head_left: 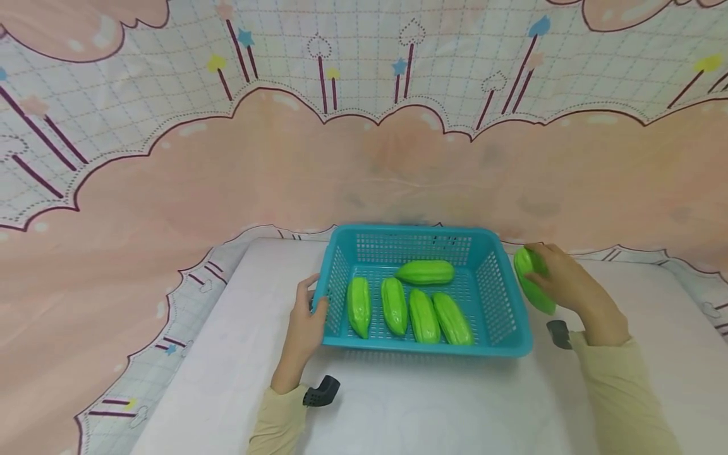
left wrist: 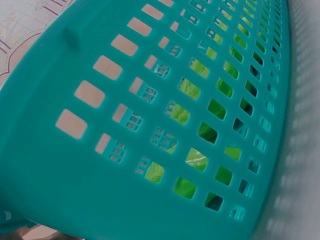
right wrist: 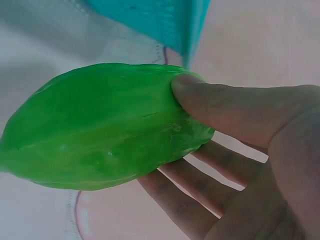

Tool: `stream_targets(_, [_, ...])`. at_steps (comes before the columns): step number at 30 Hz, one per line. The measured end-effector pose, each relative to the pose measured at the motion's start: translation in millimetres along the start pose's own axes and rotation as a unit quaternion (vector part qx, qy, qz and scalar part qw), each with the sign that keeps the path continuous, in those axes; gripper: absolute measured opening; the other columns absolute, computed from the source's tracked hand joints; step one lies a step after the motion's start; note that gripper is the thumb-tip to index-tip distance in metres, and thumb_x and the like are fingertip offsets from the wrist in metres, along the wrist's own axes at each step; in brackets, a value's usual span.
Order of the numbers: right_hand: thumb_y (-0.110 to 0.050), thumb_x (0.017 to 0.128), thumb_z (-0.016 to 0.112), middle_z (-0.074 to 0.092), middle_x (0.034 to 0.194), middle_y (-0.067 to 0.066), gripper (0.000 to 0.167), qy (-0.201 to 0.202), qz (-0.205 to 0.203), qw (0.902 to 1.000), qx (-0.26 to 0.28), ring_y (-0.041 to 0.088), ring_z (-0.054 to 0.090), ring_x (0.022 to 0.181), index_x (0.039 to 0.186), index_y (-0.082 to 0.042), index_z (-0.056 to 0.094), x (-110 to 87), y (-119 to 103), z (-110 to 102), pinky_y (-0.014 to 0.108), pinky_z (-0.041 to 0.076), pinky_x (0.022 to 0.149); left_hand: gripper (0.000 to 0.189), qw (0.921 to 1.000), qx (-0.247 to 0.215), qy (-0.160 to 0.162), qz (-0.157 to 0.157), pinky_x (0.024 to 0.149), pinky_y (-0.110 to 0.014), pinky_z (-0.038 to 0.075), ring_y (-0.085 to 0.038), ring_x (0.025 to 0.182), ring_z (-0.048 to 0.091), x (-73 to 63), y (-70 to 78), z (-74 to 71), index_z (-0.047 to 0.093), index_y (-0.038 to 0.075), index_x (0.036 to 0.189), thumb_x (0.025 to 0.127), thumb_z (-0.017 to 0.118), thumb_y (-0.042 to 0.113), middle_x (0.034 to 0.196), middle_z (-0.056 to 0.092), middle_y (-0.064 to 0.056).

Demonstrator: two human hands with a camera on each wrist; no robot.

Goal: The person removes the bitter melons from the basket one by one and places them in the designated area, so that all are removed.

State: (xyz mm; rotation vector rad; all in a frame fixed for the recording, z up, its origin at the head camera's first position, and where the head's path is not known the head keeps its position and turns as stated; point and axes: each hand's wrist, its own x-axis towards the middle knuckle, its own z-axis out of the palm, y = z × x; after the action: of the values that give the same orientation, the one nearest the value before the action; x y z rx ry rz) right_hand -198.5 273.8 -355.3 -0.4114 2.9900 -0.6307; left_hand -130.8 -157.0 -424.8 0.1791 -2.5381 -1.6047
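In the head view my right hand (head_left: 565, 284) holds a glossy green star fruit (head_left: 539, 300) beyond the basket's right wall. The right wrist view shows the thumb on top of this ridged fruit (right wrist: 100, 125) and the fingers beneath one end. My left hand (head_left: 304, 325) grips the left side of a turquoise plastic basket (head_left: 426, 349), thumb over the rim. Inside the basket lie several similar star fruits: one (head_left: 425, 272) sideways at the back, others such as the leftmost one (head_left: 359, 306) lengthwise near the front. Through the basket wall (left wrist: 125, 185) green shows in the left wrist view.
Basket and hands are over a white table (head_left: 421, 404). Behind it hangs a patterned cloth (head_left: 398, 164) with pink cloud shapes, which also spreads along the table's left side. A dark wrist device (head_left: 321, 392) sits at the left wrist, another (head_left: 560, 334) at the right.
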Motion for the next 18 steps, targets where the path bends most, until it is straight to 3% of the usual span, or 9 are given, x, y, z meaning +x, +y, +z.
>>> stream_targets(18, [-0.008,0.093,0.062,0.042,0.13,0.043,0.057,-0.004,0.022,0.9998,0.0,0.059,0.044,0.116,0.137,0.017,0.037,1.9,29,19,0.072,0.036,0.096,0.05,1.0,-0.004,-0.004,-0.006,0.086,-0.049,0.052,-0.035,0.109,0.061,-0.2,1.1,-0.6,0.03,0.012,0.152,0.103,0.04,0.014,0.136,0.055,-0.024])
